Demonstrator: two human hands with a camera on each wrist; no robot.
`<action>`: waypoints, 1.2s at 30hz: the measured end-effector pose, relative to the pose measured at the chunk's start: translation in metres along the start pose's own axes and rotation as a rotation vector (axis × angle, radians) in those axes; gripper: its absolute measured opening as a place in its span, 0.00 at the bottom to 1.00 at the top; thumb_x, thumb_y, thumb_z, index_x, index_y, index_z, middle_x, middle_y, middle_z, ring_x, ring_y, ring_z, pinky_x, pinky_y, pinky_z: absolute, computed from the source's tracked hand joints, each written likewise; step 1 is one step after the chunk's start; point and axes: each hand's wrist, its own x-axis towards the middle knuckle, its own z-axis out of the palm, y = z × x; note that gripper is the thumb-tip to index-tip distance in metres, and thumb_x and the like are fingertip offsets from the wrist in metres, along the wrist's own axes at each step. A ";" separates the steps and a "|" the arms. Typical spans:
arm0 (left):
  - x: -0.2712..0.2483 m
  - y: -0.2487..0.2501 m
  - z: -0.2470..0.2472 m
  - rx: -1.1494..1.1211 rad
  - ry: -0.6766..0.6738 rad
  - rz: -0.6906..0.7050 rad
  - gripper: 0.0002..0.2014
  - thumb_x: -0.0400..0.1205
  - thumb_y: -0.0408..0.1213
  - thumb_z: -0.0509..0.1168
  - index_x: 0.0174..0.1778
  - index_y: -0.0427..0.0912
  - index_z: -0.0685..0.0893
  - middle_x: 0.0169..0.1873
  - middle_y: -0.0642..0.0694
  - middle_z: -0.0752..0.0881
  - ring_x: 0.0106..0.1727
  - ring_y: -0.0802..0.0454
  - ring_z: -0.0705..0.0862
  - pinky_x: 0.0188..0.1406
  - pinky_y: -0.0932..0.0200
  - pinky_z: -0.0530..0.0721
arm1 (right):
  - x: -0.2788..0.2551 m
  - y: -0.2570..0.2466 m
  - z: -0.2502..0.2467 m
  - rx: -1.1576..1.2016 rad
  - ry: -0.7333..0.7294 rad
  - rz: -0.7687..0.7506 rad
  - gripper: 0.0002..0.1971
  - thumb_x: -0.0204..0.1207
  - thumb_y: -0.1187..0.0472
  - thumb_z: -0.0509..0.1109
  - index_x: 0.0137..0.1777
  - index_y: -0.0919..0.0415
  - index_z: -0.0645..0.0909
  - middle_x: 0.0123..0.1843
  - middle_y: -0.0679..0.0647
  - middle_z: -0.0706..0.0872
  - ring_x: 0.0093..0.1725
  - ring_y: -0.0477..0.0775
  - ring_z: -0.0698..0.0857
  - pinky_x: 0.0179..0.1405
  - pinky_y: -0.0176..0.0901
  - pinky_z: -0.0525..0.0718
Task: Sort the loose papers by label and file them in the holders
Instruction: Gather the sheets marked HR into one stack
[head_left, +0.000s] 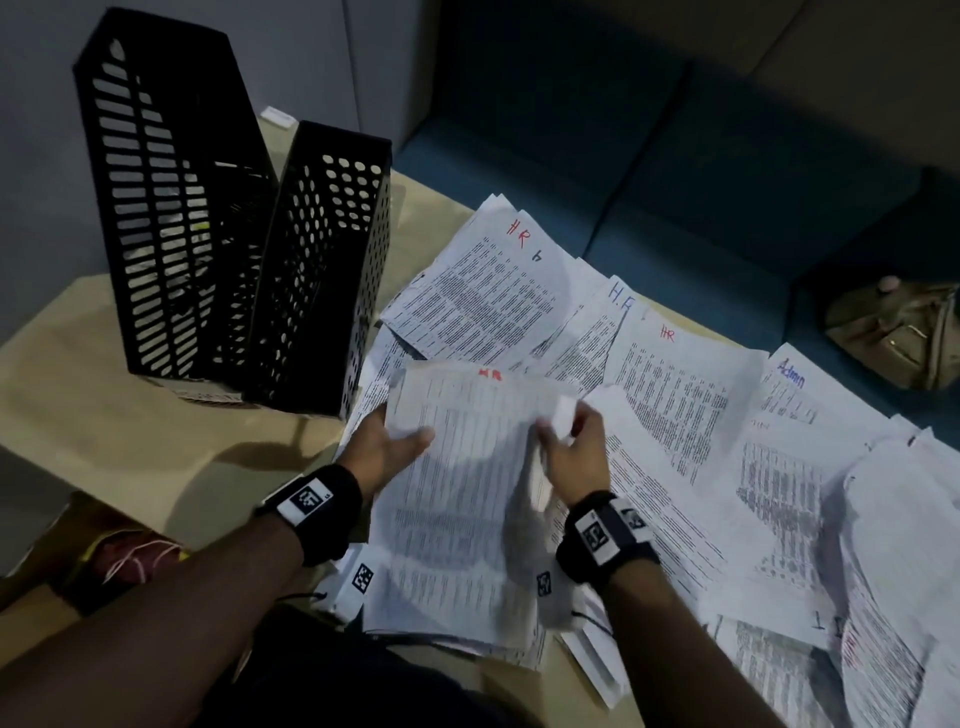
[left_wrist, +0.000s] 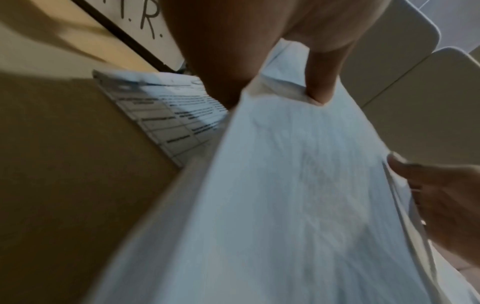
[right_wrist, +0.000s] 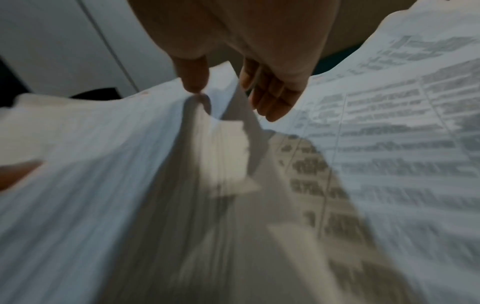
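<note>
Head view, both holders (head_left: 249, 249) (hidden from wrists), hands gripping papers (head_left: 457, 493)

"HR" and "Admin" — handwritten on papers (head_left: 675, 374)

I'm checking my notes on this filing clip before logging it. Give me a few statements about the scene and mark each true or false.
1. Both hands hold the same sheaf of papers. True: the left hand grips its left edge, the right hand pinches its right edge.
2. The two black holders lie flat on the table. False: they stand upright, side by side.
3. The held sheaf carries a red mark at its top. True.
4. A sheet marked Admin lies left of the holders. False: it lies far to their right.
5. Every loose paper is already filed. False: many still cover the table.
</note>
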 end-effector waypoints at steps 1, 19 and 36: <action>-0.003 0.002 -0.001 0.025 -0.046 0.004 0.35 0.65 0.47 0.77 0.69 0.42 0.79 0.60 0.44 0.88 0.63 0.47 0.86 0.65 0.41 0.82 | 0.008 -0.002 -0.004 0.015 0.018 0.005 0.20 0.78 0.54 0.70 0.67 0.56 0.72 0.60 0.50 0.80 0.60 0.55 0.81 0.62 0.54 0.82; 0.022 0.026 0.009 0.304 -0.090 0.239 0.04 0.78 0.32 0.70 0.41 0.46 0.84 0.50 0.60 0.84 0.57 0.61 0.81 0.53 0.74 0.75 | 0.021 -0.006 -0.006 -0.209 -0.155 -0.116 0.06 0.76 0.52 0.72 0.47 0.53 0.81 0.45 0.46 0.85 0.39 0.45 0.81 0.34 0.33 0.73; 0.010 -0.016 -0.016 0.345 0.057 -0.050 0.18 0.74 0.44 0.76 0.59 0.44 0.85 0.51 0.46 0.90 0.56 0.45 0.87 0.59 0.48 0.83 | 0.016 0.064 -0.122 -0.686 -0.002 0.259 0.27 0.72 0.48 0.75 0.66 0.61 0.76 0.43 0.55 0.88 0.41 0.54 0.84 0.47 0.44 0.79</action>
